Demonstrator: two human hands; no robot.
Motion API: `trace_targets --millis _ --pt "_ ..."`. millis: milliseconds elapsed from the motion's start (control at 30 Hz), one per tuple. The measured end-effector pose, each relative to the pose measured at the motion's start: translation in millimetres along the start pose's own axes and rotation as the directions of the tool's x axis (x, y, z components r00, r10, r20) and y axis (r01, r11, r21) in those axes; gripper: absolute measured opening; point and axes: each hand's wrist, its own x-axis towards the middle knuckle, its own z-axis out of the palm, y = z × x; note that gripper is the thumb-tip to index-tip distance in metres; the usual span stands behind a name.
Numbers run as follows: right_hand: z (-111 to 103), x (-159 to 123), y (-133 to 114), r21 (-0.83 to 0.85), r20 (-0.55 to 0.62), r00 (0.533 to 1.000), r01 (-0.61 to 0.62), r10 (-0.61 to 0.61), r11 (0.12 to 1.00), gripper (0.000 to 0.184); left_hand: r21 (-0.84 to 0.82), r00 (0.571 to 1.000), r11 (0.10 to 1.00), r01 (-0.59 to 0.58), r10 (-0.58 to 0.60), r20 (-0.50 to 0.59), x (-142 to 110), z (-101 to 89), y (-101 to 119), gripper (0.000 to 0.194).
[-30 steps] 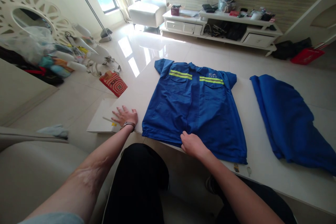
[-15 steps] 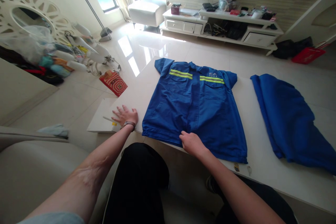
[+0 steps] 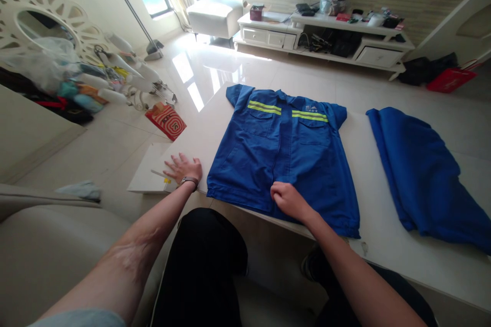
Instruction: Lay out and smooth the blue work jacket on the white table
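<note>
A blue work jacket [image 3: 249,153] with yellow reflective stripes and two chest pockets lies front side up on the white table [image 3: 207,127], its collar at the far side. My right hand [image 3: 287,198] is closed at the jacket's front placket, just above the bottom hem. Its fingers look pinched at the zipper line; the zipper pull itself is too small to make out. My left hand [image 3: 183,167] lies flat with fingers spread on the table's left end, beside the jacket's lower left corner and apart from it.
A folded blue garment [image 3: 425,179] rests on the table's right part. Left of the table are a white box [image 3: 143,173] and a red paper bag [image 3: 166,121]. A beige sofa [image 3: 57,255] stands near left, a TV cabinet [image 3: 276,38] at the back.
My right hand has moved slightly up and right along the jacket's front, away from the hem. The left hand has stayed in place.
</note>
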Motion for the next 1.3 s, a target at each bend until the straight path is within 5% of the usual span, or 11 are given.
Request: trace_targets --millis 67,100,167,267,333,400,600,800,967,1100,1300 --pt "-28.2 -1.6 6.6 0.101 -0.365 0.93 0.0 0.037 0.995 0.023 -0.007 1.0 1.0 -0.002 0.002 -0.002 0.1 -0.1 0.0 0.073" --pt "-44.0 -4.2 13.0 0.152 -0.582 0.81 0.017 0.075 0.988 0.022 -0.011 1.0 1.0 -0.002 0.002 -0.001 0.0 -0.6 0.2 0.073" --pt "-76.6 -13.4 32.9 0.209 -0.883 0.44 0.057 0.164 0.976 0.019 -0.019 1.0 1.0 -0.001 0.001 0.006 -0.8 -2.5 1.0 0.072" --pt "-119.7 -36.6 76.5 0.333 -0.938 -0.058 0.117 0.342 0.936 0.017 -0.046 1.0 0.999 0.0 0.001 0.025 -2.4 -6.8 2.3 0.072" --pt "-138.2 -54.9 106.4 0.461 -0.829 -0.236 0.221 0.506 0.859 0.017 -0.074 0.999 0.997 -0.008 0.011 0.034 -3.0 -9.1 2.6 0.071" --pt "-145.5 -71.1 130.4 0.55 -0.746 -0.292 0.237 0.598 0.801 0.017 -0.096 0.999 0.995 -0.018 0.022 0.04 -2.8 -10.2 2.3 0.071" --pt "-130.1 -87.0 157.1 0.688 -0.725 -0.048 -0.065 0.687 0.723 0.024 -0.061 0.998 0.998 0.002 0.002 0.066 -1.2 -9.9 2.7 0.07" --pt "-124.0 -73.5 143.7 0.627 -0.753 0.162 -0.117 0.637 0.77 0.021 -0.009 1.0 1.0 0.005 -0.005 0.021 -1.1 -9.0 3.2 0.069" --pt "-97.9 -52.4 100.3 0.567 -0.609 0.544 -0.21 0.577 0.797 0.015 -0.02 0.999 1.0 -0.01 0.01 0.039 0.4 -9.3 1.4 0.069" --pt "-59.7 -38.5 45.7 0.408 -0.185 0.926 -0.232 0.328 0.883 0.013 -0.016 1.0 1.0 -0.007 0.007 0.015 -0.5 -8.7 2.5 0.068" --pt "-33.5 -30.0 9.5 0.149 0.063 0.989 -0.144 0.136 0.978 0.022 -0.012 1.0 1.0 -0.005 0.005 0.018 0.3 -8.3 3.4 0.069"
